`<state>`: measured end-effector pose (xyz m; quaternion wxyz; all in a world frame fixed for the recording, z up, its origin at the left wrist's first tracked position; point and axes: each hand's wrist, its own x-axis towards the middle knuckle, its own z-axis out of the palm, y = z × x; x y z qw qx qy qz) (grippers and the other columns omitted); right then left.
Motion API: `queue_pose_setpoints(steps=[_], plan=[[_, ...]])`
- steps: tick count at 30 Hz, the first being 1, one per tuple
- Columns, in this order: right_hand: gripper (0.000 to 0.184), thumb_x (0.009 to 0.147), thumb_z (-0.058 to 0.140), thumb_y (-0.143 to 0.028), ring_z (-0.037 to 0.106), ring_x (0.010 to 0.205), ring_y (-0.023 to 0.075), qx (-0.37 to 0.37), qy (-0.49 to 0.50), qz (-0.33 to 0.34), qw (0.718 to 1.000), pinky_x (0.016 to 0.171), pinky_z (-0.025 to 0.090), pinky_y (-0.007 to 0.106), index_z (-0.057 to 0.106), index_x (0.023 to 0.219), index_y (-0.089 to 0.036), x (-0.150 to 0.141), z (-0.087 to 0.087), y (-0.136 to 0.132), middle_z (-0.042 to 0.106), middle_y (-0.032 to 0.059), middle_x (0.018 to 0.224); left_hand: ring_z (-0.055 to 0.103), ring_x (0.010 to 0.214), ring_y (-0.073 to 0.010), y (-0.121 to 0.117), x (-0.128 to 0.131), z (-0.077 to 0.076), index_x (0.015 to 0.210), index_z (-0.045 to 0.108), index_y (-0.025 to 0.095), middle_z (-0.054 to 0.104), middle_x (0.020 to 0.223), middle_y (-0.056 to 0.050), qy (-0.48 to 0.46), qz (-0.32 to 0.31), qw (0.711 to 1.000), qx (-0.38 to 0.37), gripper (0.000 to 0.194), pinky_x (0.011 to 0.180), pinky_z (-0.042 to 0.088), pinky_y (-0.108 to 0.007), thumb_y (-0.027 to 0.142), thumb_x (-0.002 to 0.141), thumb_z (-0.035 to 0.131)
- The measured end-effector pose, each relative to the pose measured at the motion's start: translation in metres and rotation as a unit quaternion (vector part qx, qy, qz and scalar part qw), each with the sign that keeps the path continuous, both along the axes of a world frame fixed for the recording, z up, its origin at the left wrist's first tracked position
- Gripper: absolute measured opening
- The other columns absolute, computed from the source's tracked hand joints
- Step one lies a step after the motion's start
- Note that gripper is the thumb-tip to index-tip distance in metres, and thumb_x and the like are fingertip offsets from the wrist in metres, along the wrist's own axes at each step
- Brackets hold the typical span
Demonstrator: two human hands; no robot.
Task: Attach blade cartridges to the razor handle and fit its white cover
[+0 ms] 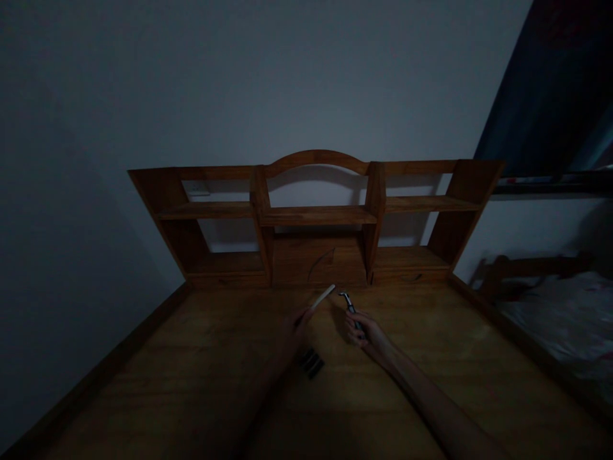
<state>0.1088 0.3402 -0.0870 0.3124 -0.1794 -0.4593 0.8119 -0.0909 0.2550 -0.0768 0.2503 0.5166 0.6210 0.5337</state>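
Note:
My left hand is closed around the lower end of a slim white stick, which tilts up to the right; what kind of stick it is I cannot tell. In my right hand is a slim tool with a dark handle and a bent silver head, perhaps a razor. The head points up and left, close to the stick's tip but apart from it. Below my left hand a small black ribbed block lies on the wooden desktop. Dim light hides the details.
A wooden shelf unit with several compartments stands along the desk's back edge, against a pale wall. Raised wooden rims border the desktop at both sides. To the right are a dark curtain and pale crumpled plastic or cloth.

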Motion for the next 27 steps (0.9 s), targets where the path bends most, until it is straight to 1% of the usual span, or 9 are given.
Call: queue_pose_setpoints(steps=[4,8,12,14,16,19,21,24,27], plan=[[0.025,0.077,0.064,-0.033,0.017,0.04,0.0043,-0.005,-0.01,-0.017,1.0,0.036,0.007,0.019,0.047,0.067,-0.017,-0.001,-0.0025,0.0009,0.027,-0.0091,0.05,0.064,0.101,-0.0232,-0.001,0.0012,0.0024,0.106,0.069,0.019,0.07,0.108,-0.006,-0.019,-0.008,1.0,-0.001,0.041,0.09,0.049,-0.037,0.049,0.086,0.049],[0.025,0.073,0.067,-0.033,0.017,0.041,0.0033,-0.009,-0.041,-0.045,0.998,0.036,0.005,0.017,0.049,0.07,-0.016,-0.0016,-0.0005,-0.0007,0.033,-0.0081,0.054,0.066,0.096,-0.0218,-0.0012,0.0059,0.0017,0.099,0.072,0.021,0.072,0.101,-0.005,-0.015,-0.017,1.0,0.009,0.036,0.086,0.05,-0.033,0.048,0.085,0.051],[0.027,0.073,0.068,-0.035,0.019,0.041,0.0032,-0.006,-0.059,-0.052,0.997,0.037,0.006,0.017,0.049,0.07,-0.016,-0.002,0.0009,-0.0029,0.032,-0.0084,0.054,0.067,0.089,-0.022,0.0009,0.005,-0.0015,0.096,0.073,0.02,0.073,0.095,-0.005,-0.007,-0.009,1.0,0.008,0.036,0.079,0.053,-0.032,0.047,0.084,0.052],[0.027,0.073,0.067,-0.036,0.019,0.041,0.0032,-0.001,-0.061,-0.056,0.997,0.037,0.006,0.018,0.049,0.07,-0.016,-0.0021,0.001,-0.0035,0.032,-0.0086,0.054,0.068,0.087,-0.0228,0.0014,0.0028,-0.0013,0.095,0.073,0.018,0.074,0.092,-0.006,-0.016,0.01,1.0,-0.002,0.039,0.077,0.053,-0.033,0.048,0.084,0.052],[0.027,0.073,0.067,-0.037,0.02,0.04,0.0032,0.002,-0.063,-0.06,0.996,0.037,0.006,0.018,0.049,0.071,-0.016,-0.0021,0.0006,-0.0037,0.031,-0.0088,0.054,0.067,0.088,-0.0236,0.0007,0.0009,0.0012,0.098,0.072,0.016,0.073,0.093,-0.006,-0.032,0.011,0.999,-0.008,0.042,0.078,0.053,-0.034,0.049,0.085,0.05],[0.029,0.072,0.067,-0.038,0.022,0.039,0.0033,0.003,-0.074,-0.073,0.995,0.036,0.007,0.018,0.048,0.07,-0.017,-0.0025,-0.0005,-0.0034,0.033,-0.0088,0.054,0.066,0.093,-0.0251,-0.0019,0.0009,0.0065,0.103,0.07,0.015,0.073,0.098,-0.008,-0.05,-0.019,0.999,-0.004,0.045,0.08,0.053,-0.037,0.05,0.086,0.048],[0.03,0.072,0.068,-0.04,0.024,0.039,0.0033,0.008,-0.087,-0.084,0.993,0.036,0.008,0.018,0.047,0.071,-0.018,-0.0031,-0.0018,-0.0031,0.035,-0.0087,0.054,0.066,0.093,-0.0261,-0.0031,0.0027,0.0077,0.103,0.07,0.015,0.072,0.1,-0.01,-0.051,-0.042,0.998,-0.001,0.046,0.081,0.053,-0.039,0.051,0.086,0.048],[0.031,0.071,0.068,-0.042,0.026,0.038,0.0033,0.018,-0.109,-0.092,0.99,0.035,0.009,0.018,0.048,0.072,-0.018,-0.0043,-0.0041,-0.0029,0.037,-0.0088,0.054,0.066,0.092,-0.0261,-0.0023,0.0053,0.0045,0.099,0.072,0.018,0.073,0.1,-0.009,-0.05,-0.049,0.998,0.0,0.043,0.082,0.053,-0.039,0.052,0.083,0.053],[0.031,0.071,0.067,-0.042,0.027,0.037,0.0034,0.024,-0.122,-0.097,0.987,0.035,0.01,0.018,0.048,0.074,-0.018,-0.0052,-0.0064,-0.0021,0.038,-0.0091,0.053,0.067,0.091,-0.0255,-0.0004,0.005,0.0004,0.098,0.072,0.019,0.073,0.098,-0.008,-0.049,-0.032,0.998,0.001,0.043,0.081,0.053,-0.039,0.054,0.082,0.053]])
